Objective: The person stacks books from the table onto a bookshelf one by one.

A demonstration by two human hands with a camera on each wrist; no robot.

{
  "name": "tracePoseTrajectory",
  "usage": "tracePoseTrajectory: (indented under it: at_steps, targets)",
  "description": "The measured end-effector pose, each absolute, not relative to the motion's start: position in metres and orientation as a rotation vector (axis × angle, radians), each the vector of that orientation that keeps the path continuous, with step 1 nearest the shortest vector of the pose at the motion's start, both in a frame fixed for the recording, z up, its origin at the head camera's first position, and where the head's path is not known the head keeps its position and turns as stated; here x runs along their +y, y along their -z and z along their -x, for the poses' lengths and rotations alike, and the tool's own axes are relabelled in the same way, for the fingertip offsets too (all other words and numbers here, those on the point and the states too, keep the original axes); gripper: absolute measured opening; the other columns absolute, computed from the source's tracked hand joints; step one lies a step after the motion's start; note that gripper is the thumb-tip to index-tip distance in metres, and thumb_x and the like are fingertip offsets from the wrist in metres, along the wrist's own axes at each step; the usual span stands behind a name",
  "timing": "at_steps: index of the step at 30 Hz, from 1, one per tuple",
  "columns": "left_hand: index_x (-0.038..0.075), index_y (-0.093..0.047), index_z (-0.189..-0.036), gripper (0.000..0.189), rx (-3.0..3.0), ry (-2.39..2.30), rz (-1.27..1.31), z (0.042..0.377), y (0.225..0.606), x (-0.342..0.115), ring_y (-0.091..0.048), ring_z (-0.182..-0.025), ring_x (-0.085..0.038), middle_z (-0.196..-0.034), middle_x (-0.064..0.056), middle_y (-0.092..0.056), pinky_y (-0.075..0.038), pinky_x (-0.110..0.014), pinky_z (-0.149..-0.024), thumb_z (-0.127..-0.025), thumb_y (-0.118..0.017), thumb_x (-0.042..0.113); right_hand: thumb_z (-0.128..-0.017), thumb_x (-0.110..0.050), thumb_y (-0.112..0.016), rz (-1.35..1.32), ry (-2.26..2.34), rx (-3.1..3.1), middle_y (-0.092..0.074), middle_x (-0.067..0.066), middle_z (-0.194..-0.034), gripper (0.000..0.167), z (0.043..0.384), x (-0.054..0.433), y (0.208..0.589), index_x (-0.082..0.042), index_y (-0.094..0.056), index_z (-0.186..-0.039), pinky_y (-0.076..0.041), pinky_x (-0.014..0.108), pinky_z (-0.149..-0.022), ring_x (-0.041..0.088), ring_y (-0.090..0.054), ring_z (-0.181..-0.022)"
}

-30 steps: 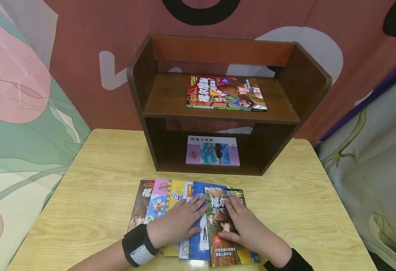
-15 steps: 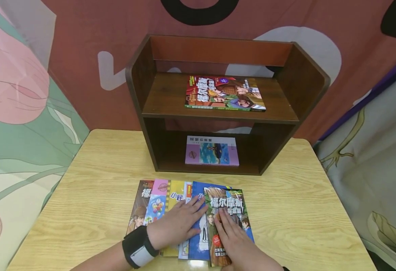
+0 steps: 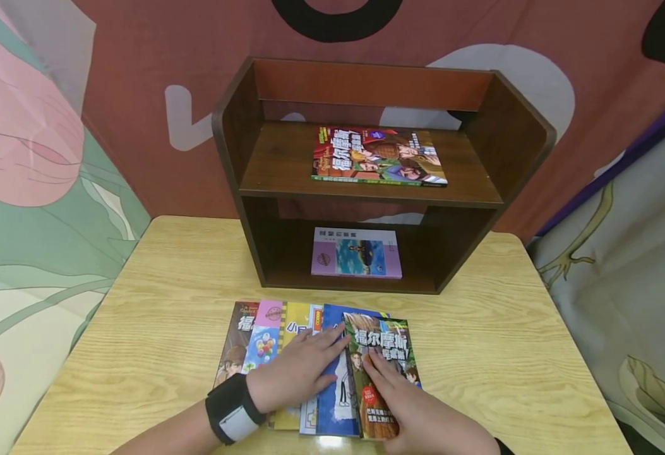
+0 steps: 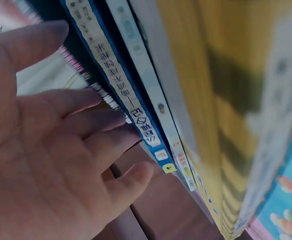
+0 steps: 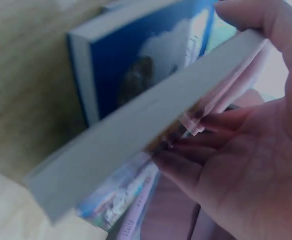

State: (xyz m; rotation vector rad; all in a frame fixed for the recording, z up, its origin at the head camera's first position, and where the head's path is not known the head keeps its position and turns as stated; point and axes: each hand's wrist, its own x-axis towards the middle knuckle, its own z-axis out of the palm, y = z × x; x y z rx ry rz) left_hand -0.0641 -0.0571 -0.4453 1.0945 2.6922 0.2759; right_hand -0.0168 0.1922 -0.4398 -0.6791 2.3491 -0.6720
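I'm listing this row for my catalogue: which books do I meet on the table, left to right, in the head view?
Dark brown book, pink-and-blue book, yellow book, white-edged book, blue book, red-badged book.

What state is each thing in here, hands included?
Bookshelf, upright on the table
Red book, closed, flat on upper shelf
Lilac book, closed, flat on lower shelf
Grey-brown book, closed, partly covered
Pink book, closed, partly covered
Yellow book, closed, partly covered
White book, closed, mostly covered
Blue book, closed, partly covered
Brown-green book, closed, overlapping the blue book
Left hand, fingers extended over the yellow and blue books
Right hand, holding the brown-green book
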Motion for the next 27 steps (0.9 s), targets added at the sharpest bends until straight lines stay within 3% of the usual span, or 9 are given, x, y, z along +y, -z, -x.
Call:
tracePoseTrajectory:
  at_steps: [5, 14, 23, 27]
  targets:
    - [0.014, -0.029, -0.149, 0.066, 2.761, -0.335, -1.153, 0.075, 0.444, -0.052, -0.024, -0.143, -0.027, -0.157, -0.007, -0.023, -0.03, -0.052, -0.111, -0.094, -0.056, 0.036, -0.078, -0.051, -0.071, 0.748, 0.684, 2.304, 0.001, -0.002, -0.161, 0.103, 0.017, 0.199, 0.421, -0.029, -0.002, -0.153, -0.038, 0.051, -0.105, 0.03, -0.014, -0.145]
    - [0.011, -0.036, -0.146, 0.062, 2.743, -0.177, -1.337, 0.098, 0.447, -0.037, -0.029, -0.142, -0.023, -0.153, -0.008, -0.033, -0.029, -0.049, -0.112, -0.09, -0.06, 0.02, -0.093, -0.031, -0.057, 0.863, 0.781, 2.148, -0.006, -0.011, -0.16, 0.075, 0.018, 0.206, 0.392, -0.033, -0.01, -0.152, -0.035, 0.032, -0.11, 0.017, -0.017, -0.145]
    - [0.012, -0.041, -0.144, 0.052, 2.687, -0.191, -1.395, 0.101, 0.438, -0.03, -0.032, -0.14, -0.021, -0.151, -0.005, -0.037, -0.031, -0.046, -0.112, -0.094, -0.054, 0.014, -0.098, -0.026, -0.05, 0.923, 0.735, 2.188, -0.012, -0.01, -0.159, 0.067, 0.017, 0.214, 0.377, -0.031, -0.01, -0.152, -0.037, 0.033, -0.108, 0.017, -0.02, -0.144]
    - [0.013, -0.04, -0.145, 0.05, 2.674, -0.198, -1.386, 0.097, 0.43, -0.03, -0.03, -0.141, -0.02, -0.151, -0.003, -0.037, -0.031, -0.045, -0.112, -0.096, -0.05, 0.012, -0.097, -0.014, -0.05, 0.906, 0.74, 2.22, -0.015, -0.011, -0.158, 0.069, 0.018, 0.221, 0.372, -0.032, -0.014, -0.152, -0.038, 0.033, -0.107, 0.019, -0.021, -0.144]
